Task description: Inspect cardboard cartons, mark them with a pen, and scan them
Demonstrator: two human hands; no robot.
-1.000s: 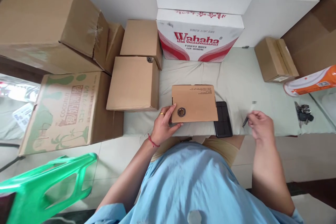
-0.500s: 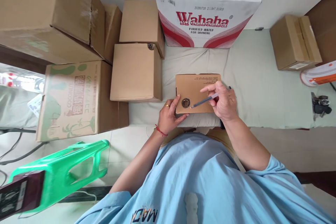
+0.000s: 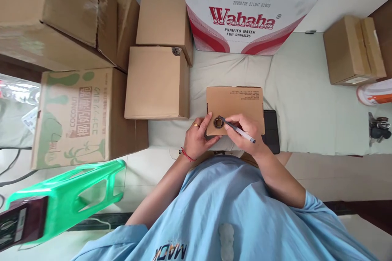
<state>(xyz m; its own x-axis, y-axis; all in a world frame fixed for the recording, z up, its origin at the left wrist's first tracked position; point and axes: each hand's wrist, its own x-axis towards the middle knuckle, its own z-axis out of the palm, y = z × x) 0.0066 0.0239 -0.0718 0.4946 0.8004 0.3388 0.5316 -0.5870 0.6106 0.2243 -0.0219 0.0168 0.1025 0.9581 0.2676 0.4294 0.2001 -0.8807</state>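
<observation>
A small brown cardboard box [image 3: 240, 104] lies on the pale cloth in front of me. Fine print runs along its far right part, and a dark round ring mark [image 3: 218, 122] is near its lower left corner. My left hand [image 3: 197, 135] grips that corner, with a ring and a red string bracelet on it. Between the fingers of my right hand [image 3: 245, 133] is a slim pen [image 3: 240, 131], dark at one end and pale at the other. Its dark end reaches the ring mark; whether the tip touches is too small to tell.
Beside the box's right edge lies a black phone-like object [image 3: 271, 130]. A white Wahaha carton [image 3: 248, 16] stands behind. Stacked cardboard boxes [image 3: 154, 81] and a coconut carton [image 3: 73, 118] are on the left. Keys [image 3: 379, 126] lie far right; a green stool [image 3: 67, 200] stands lower left.
My right hand has moved left and down, bringing the pen onto the ring mark and turning it. The black object, mostly hidden before, now shows. The view has shifted slightly.
</observation>
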